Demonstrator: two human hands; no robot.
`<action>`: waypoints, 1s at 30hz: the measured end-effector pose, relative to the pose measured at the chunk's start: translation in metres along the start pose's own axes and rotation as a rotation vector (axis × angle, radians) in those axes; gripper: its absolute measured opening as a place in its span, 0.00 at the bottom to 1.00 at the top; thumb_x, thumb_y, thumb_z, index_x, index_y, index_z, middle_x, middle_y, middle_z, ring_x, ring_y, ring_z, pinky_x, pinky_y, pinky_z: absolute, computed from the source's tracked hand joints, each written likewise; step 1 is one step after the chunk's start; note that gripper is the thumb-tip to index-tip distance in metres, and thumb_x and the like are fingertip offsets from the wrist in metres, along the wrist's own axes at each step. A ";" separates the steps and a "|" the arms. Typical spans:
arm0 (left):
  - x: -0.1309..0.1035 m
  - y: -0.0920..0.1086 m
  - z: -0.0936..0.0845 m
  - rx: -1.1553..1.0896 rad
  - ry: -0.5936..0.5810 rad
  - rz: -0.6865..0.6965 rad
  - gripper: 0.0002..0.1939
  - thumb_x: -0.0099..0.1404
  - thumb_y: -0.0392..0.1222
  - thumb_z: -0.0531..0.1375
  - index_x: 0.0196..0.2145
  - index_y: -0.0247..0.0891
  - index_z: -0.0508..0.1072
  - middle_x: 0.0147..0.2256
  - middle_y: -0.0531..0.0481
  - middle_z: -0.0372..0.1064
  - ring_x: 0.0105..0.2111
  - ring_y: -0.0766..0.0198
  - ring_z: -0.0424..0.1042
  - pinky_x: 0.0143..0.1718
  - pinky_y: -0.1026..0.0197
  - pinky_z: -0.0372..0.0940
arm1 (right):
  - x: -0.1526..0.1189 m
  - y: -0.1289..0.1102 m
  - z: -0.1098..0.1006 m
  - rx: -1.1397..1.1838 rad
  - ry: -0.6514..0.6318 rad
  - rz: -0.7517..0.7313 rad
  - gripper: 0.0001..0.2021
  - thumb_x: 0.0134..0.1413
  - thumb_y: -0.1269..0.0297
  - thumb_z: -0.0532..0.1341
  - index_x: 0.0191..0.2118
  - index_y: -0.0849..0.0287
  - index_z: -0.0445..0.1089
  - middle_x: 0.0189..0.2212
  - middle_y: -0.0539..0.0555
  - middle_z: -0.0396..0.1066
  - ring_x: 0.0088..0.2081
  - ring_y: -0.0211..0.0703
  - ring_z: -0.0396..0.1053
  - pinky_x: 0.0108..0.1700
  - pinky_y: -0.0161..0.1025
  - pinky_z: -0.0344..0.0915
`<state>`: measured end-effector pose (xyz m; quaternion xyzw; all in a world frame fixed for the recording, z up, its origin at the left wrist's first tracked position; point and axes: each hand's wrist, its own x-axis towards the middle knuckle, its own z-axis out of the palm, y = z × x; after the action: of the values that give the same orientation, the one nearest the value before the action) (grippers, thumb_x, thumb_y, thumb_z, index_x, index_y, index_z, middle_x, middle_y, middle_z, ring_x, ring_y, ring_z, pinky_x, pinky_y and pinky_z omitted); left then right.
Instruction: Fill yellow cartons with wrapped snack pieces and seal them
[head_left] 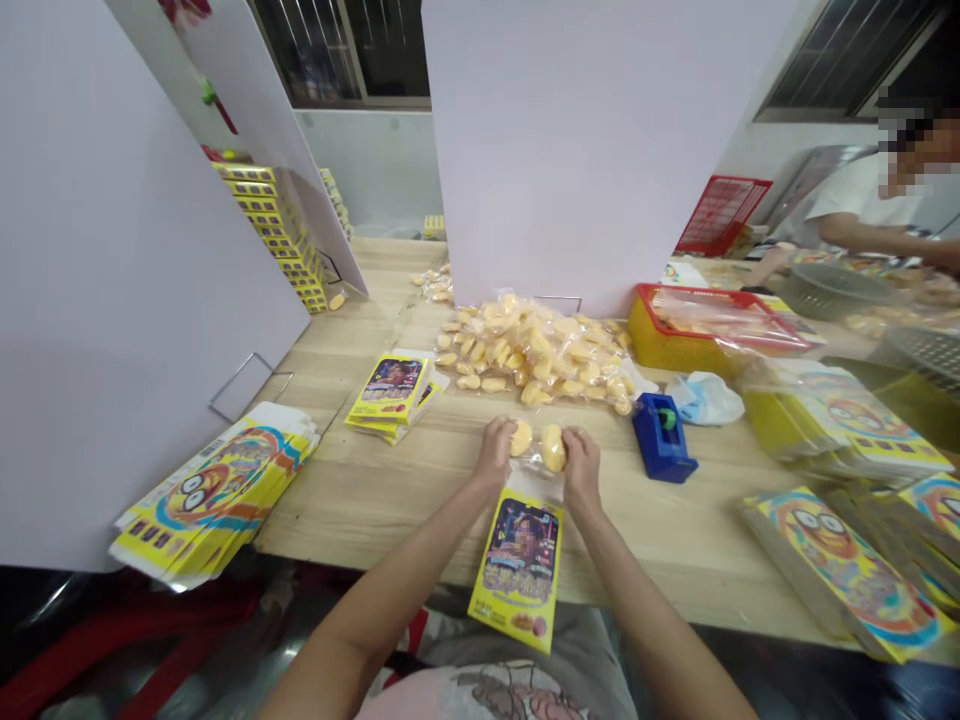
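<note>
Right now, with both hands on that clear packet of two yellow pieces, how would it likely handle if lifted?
The clear packet probably hangs limp: its film looks thin and crinkled. It seems light, holding just two small pieces. The glossy film may slip between the left hand and right hand.

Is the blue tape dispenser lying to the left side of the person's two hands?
No, the blue tape dispenser lies on the wooden table to the right of the right hand.

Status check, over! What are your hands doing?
Left hand and right hand both gripping clear bag of yellow pieces. Yellow packet below. Nothing blocking.
</note>
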<state>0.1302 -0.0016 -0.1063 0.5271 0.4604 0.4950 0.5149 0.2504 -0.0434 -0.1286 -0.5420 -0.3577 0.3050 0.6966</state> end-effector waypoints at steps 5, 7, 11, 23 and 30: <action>0.004 -0.010 -0.012 -0.028 -0.142 -0.015 0.09 0.50 0.42 0.62 0.29 0.35 0.70 0.26 0.53 0.67 0.26 0.67 0.65 0.29 0.66 0.59 | -0.015 0.024 -0.024 0.022 0.025 0.070 0.13 0.52 0.53 0.59 0.30 0.58 0.63 0.25 0.47 0.63 0.27 0.38 0.61 0.30 0.34 0.60; -0.001 -0.012 -0.017 -0.029 -0.216 -0.037 0.13 0.47 0.40 0.64 0.32 0.34 0.72 0.28 0.50 0.70 0.28 0.64 0.67 0.30 0.64 0.62 | -0.027 0.031 -0.029 0.001 -0.014 0.059 0.12 0.53 0.55 0.60 0.30 0.58 0.63 0.25 0.47 0.63 0.28 0.38 0.61 0.31 0.34 0.61; -0.014 -0.012 -0.037 0.177 -0.382 -0.018 0.18 0.49 0.36 0.62 0.40 0.34 0.71 0.27 0.52 0.69 0.26 0.65 0.66 0.28 0.65 0.60 | -0.047 0.034 -0.039 -0.130 -0.149 0.046 0.10 0.55 0.58 0.59 0.28 0.57 0.62 0.24 0.47 0.62 0.27 0.38 0.60 0.30 0.34 0.59; -0.035 -0.001 -0.070 0.923 -0.694 0.336 0.08 0.63 0.36 0.53 0.29 0.37 0.69 0.37 0.49 0.66 0.41 0.61 0.62 0.43 0.60 0.56 | -0.063 0.024 -0.036 -0.613 -0.614 -0.194 0.10 0.56 0.60 0.59 0.28 0.59 0.68 0.27 0.52 0.68 0.33 0.43 0.65 0.37 0.38 0.57; -0.044 -0.016 -0.080 0.946 -0.753 0.371 0.09 0.59 0.46 0.62 0.27 0.39 0.68 0.36 0.50 0.66 0.41 0.59 0.60 0.48 0.57 0.54 | -0.050 0.039 -0.032 -0.760 -0.821 -0.219 0.12 0.51 0.57 0.64 0.23 0.57 0.71 0.28 0.49 0.71 0.38 0.44 0.66 0.44 0.41 0.53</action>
<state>0.0468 -0.0376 -0.1263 0.9068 0.3176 0.0996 0.2587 0.2482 -0.0922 -0.1801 -0.5514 -0.7377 0.2665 0.2843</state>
